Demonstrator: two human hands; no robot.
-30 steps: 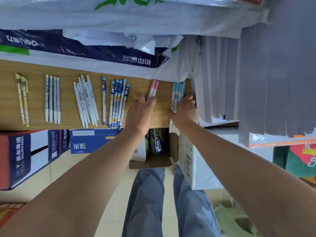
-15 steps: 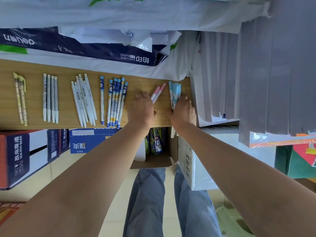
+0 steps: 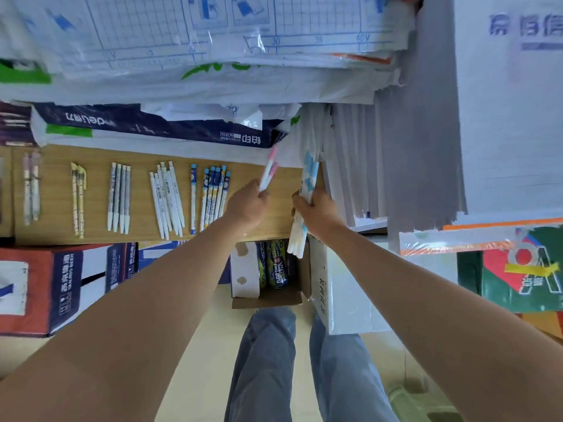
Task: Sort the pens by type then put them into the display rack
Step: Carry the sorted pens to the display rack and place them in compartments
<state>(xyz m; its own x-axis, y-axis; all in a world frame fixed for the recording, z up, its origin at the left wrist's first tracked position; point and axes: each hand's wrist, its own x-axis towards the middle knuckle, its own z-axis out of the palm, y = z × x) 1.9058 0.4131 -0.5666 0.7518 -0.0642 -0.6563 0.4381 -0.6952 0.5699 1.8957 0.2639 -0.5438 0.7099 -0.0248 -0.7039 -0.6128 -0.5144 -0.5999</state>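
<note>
At the shelf's [image 3: 54,193] right end the left hand [image 3: 248,205] pinches two pink pens [image 3: 269,170] by their lower ends; the right hand [image 3: 316,213] wraps its fingers round the blue pens [image 3: 308,178] mid-length. Light, stiff, probably slick barrels: gripping mid-barrel should keep them from fanning or slipping.

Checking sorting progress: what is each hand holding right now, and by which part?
The left hand pinches two pink-tipped pens near their lower ends; the right hand grips a bundle of light-blue pens around its middle.
</note>
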